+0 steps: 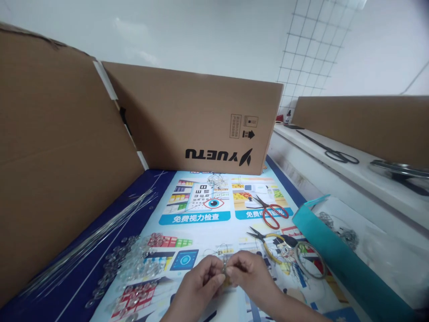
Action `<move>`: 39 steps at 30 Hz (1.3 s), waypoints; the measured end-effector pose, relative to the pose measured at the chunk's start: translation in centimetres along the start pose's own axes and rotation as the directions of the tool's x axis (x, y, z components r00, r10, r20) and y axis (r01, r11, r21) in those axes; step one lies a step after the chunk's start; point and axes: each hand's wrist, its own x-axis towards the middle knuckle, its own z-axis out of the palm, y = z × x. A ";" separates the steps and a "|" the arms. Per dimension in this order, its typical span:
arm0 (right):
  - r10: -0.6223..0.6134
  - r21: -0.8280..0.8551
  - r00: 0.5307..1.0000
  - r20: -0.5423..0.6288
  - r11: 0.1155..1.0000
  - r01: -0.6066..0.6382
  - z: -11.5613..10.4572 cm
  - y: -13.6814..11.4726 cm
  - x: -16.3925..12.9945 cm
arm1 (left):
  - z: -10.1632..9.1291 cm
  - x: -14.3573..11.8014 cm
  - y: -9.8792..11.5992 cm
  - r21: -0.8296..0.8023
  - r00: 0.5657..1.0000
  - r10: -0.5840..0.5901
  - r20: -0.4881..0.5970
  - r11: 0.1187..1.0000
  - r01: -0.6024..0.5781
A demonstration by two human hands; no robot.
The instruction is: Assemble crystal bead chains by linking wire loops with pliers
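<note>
A small wire piece (224,264) sits pinched between both hands, low over the surface (201,228) near its front edge, at 6 o'clock in the view. The left hand (197,284) closes on it from 8 o'clock, thumb and fingertips clamped; the right hand (251,273) grips it from 4 o'clock in the same way. The piece lies right between the fingertips, so neither hand is nearer, and its thin wire seems to run roughly left to right from one hand to the other, though it is too small to be sure.

Just beside the left hand, at 9 o'clock, lies a heap of clear beads (134,264). Further out at 10 o'clock, a bundle of long wires (94,237) runs slantwise along the cardboard wall (60,170). At 2 o'clock from the hands lie yellow-handled pliers (268,243), and beyond them red scissors (271,210). A teal folder (338,259) lies at 3 o'clock.
</note>
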 end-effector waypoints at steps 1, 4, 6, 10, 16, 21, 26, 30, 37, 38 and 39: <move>-0.018 -0.038 1.000 -0.017 0.999 0.018 0.1 0.0 -0.1 | 0.0 -0.1 0.0 0.044 1.000 -0.001 -0.005 0.999 0.001; -0.096 -0.234 0.995 0.005 0.968 0.094 0.2 -0.5 -0.5 | 0.0 -0.4 0.4 0.163 1.000 -0.003 -0.029 0.987 0.007; -0.140 -0.433 0.982 0.128 0.883 0.182 -0.7 -1.4 -0.4 | -0.2 -0.4 0.8 0.226 0.999 0.011 -0.052 0.974 0.001; -0.103 -0.880 0.970 0.219 0.408 0.242 -5.2 -3.4 0.7 | -1.0 -0.2 1.3 0.297 0.993 0.035 -0.113 0.955 0.000; -0.066 -0.972 0.995 0.079 0.217 0.092 -9.9 -2.6 2.5 | -2.6 0.6 0.6 0.130 0.974 0.011 -0.224 0.991 0.018; -0.034 -0.963 0.996 0.088 0.252 0.094 -9.9 -0.6 3.2 | -3.4 1.1 0.1 0.084 0.938 0.002 -0.347 0.996 0.029; -0.030 -0.890 0.992 0.122 0.440 0.123 -11.3 -1.2 3.4 | -3.9 1.5 0.1 0.037 0.925 0.007 -0.381 0.999 0.007; -0.053 -0.781 0.984 0.172 0.601 0.169 -12.7 -3.0 3.0 | -4.0 1.6 0.0 0.004 0.930 0.001 -0.367 1.000 0.000; -0.054 -0.101 0.992 0.117 0.993 0.066 -12.3 -4.2 2.2 | -4.3 1.7 0.6 0.053 0.936 0.041 -0.350 0.998 -0.024; -0.058 -0.045 0.993 0.099 0.997 0.063 -11.7 -4.2 2.1 | -4.3 1.8 0.7 0.052 0.936 0.047 -0.350 0.998 -0.030; -0.058 0.000 0.995 0.083 0.998 0.058 -11.1 -4.0 2.1 | -4.3 1.8 0.7 0.050 0.935 0.050 -0.352 0.998 -0.035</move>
